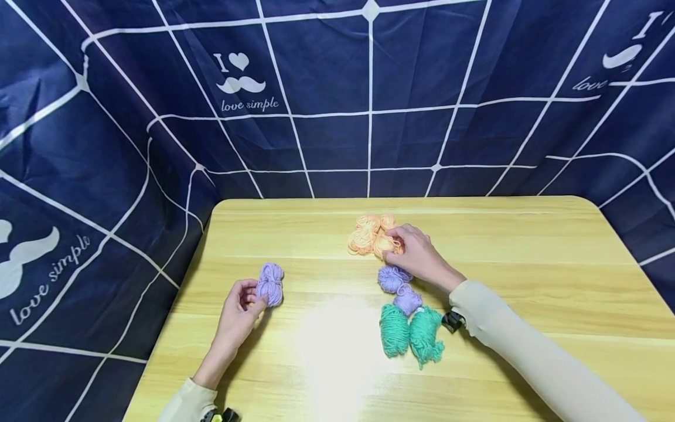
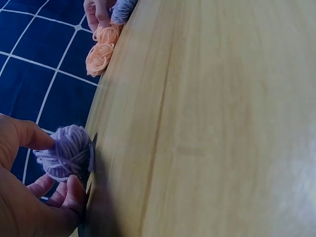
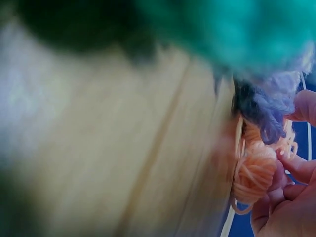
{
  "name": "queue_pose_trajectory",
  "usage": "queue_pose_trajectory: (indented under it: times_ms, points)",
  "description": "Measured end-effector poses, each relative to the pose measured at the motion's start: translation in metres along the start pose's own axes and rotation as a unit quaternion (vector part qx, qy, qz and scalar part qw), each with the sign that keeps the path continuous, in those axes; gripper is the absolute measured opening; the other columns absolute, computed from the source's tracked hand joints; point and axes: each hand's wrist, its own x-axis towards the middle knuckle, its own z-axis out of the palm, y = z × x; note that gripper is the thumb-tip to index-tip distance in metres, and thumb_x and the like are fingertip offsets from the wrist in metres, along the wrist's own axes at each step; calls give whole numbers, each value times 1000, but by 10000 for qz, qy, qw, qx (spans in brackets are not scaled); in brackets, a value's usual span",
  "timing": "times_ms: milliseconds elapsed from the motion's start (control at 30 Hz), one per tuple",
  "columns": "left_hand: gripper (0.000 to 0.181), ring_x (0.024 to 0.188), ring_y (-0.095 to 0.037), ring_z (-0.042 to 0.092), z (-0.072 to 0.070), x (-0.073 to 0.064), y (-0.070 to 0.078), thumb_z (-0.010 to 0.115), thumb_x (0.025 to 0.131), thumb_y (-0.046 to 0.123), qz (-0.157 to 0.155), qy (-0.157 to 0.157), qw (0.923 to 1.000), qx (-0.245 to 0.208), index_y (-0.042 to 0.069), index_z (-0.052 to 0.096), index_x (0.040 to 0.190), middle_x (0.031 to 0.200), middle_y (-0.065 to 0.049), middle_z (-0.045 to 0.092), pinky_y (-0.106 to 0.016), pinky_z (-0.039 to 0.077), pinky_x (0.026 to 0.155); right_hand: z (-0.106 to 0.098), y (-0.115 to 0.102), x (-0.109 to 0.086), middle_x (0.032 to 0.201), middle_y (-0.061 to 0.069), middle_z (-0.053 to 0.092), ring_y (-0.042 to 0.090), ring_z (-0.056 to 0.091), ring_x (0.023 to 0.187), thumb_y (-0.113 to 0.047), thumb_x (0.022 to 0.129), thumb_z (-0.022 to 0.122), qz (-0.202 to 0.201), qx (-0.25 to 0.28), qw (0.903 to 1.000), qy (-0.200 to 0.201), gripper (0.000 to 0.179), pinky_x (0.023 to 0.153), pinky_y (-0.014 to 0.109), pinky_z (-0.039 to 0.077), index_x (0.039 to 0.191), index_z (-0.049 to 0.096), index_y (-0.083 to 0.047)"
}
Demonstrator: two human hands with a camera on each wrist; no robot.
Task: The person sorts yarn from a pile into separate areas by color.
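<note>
At the left of the table, my left hand [image 1: 238,313] holds a purple yarn skein [image 1: 270,285] between thumb and fingers. The left wrist view shows the same purple skein [image 2: 64,153] with fingertips on both its sides. Farther back, my right hand [image 1: 422,258] pinches the right-hand orange yarn skein [image 1: 386,245], whose edge the fingers partly cover. Another orange skein [image 1: 361,239] lies against it on the left. Just in front of the right hand is a two-lobed purple yarn bundle [image 1: 394,280]. In the right wrist view, orange yarn [image 3: 254,173] sits by the fingertips.
Two green yarn skeins [image 1: 394,331] lie side by side in front of the purple bundle, close to the right wrist. A blurred green skein [image 3: 247,29] fills the top of the right wrist view. Dark blue gridded cloth [image 1: 327,140] hangs behind the wooden table [image 1: 527,246].
</note>
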Motion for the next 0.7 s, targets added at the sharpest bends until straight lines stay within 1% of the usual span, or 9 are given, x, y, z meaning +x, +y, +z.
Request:
queue_pose_trajectory:
  times_ms: [67, 233, 467, 700]
  points:
    - [44, 92, -14, 54, 1, -1, 1, 71, 94, -9, 50, 20, 10000, 35, -7, 54, 135, 112, -14, 58, -20, 45, 75, -1, 0, -1, 127, 15, 66, 35, 57, 119, -23, 93, 81, -21, 4, 10000, 0, 54, 105, 56, 37, 140, 67, 0]
    - [44, 93, -14, 54, 1, -2, 1, 72, 95, -6, 65, 91, 9999, 119, -6, 54, 136, 116, -14, 60, -20, 45, 77, -1, -1, -1, 129, 15, 67, 35, 57, 121, -25, 94, 82, -79, -31, 10000, -14, 55, 106, 56, 37, 140, 67, 1]
    - [42, 94, -15, 55, -1, -2, 0, 72, 99, 1, 85, 130, 9997, 184, -5, 54, 137, 117, -14, 61, -21, 45, 78, 1, -2, -1, 123, 13, 67, 33, 58, 115, -26, 94, 84, -165, -40, 9998, 46, 54, 104, 56, 38, 138, 67, -1]
    - [41, 94, -15, 54, -2, -3, -1, 72, 100, 1, 119, 136, 9998, 130, -7, 53, 136, 116, -14, 60, -21, 45, 78, 0, -5, -3, 126, 14, 66, 34, 59, 118, -24, 94, 84, -136, 97, 9998, 80, 55, 110, 58, 37, 139, 65, 0]
